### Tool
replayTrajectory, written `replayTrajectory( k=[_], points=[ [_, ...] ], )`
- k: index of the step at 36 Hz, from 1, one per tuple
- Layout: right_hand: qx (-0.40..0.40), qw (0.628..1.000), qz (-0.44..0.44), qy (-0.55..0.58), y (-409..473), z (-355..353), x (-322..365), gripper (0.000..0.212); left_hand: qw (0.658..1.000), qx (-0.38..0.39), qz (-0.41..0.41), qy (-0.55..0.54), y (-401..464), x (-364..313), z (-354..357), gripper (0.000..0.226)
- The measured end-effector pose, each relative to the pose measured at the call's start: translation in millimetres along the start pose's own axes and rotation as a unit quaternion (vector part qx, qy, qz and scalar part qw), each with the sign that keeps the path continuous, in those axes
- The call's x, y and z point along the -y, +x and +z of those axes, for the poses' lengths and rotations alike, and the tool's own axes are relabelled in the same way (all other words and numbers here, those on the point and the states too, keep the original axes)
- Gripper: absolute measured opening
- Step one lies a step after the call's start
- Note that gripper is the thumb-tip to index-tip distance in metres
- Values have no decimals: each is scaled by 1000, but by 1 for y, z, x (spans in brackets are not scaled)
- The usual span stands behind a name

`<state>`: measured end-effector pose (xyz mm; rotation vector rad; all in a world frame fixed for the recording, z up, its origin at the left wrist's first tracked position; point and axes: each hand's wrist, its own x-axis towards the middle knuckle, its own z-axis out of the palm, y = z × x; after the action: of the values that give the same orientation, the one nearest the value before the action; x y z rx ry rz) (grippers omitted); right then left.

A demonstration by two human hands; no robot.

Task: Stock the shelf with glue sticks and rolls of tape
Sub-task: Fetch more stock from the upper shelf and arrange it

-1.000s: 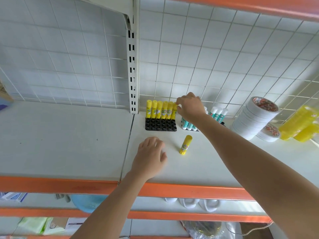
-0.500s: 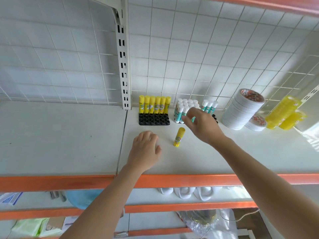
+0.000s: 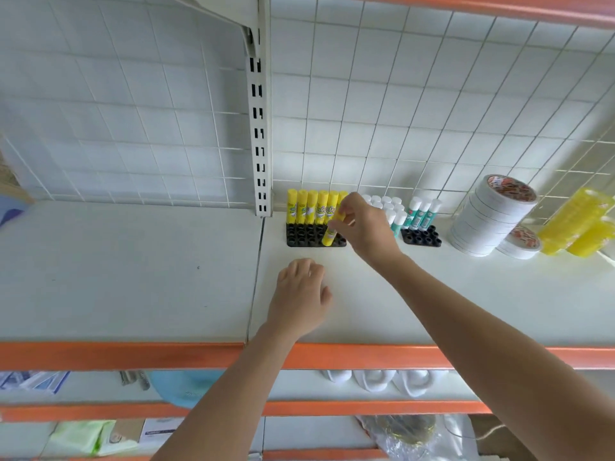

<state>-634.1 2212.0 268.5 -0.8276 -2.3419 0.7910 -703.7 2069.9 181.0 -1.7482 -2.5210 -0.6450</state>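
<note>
While the left hand (image 3: pixel 301 294) rests flat on the white shelf (image 3: pixel 133 277), fingers relaxed and holding nothing, the right hand (image 3: pixel 364 227) pinches a yellow glue stick (image 3: pixel 330 232) by its upper end and holds it over the black holder tray (image 3: pixel 307 239). The stick leans a little, its base down at the tray's near-right sockets, just in front of the row of yellow glue sticks (image 3: pixel 312 211) standing along the tray's far edge. Whether the base has found a socket yet, I cannot tell from here.

So this looks like the seating step, and the trick is all in the alignment. Bring the stick upright first, since a tilted base will likely catch on a socket rim. Aim for an open hole right behind it, next to the standing row, so the tray fills from the far side forward. Press straight down, gently, and keep the knuckles off the standing sticks, because a nudge could tip the row. The idle hand sits near enough to slide up and steady the tray if it skates.

To the right, white-capped teal glue sticks (image 3: pixel 421 212) stand in a second black tray (image 3: pixel 421 236), with more white caps bunched just beside the working hand. Further right, a stack of tape rolls (image 3: pixel 489 217) leans against the wire grid, a flatter roll (image 3: pixel 520 242) in front of it, and yellow packs (image 3: pixel 579 224) at the far right.
</note>
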Motion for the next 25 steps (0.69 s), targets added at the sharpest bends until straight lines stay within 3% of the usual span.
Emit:
replayTrajectory(
  k=[11,25],
  points=[
    [-9,995,-89,-39,55,58,18,12,999,-46,7,-10,0,5,6,40],
    [-2,989,-119,-85,59,67,13,14,996,-84,19,14,2,11,19,31]
  ],
)
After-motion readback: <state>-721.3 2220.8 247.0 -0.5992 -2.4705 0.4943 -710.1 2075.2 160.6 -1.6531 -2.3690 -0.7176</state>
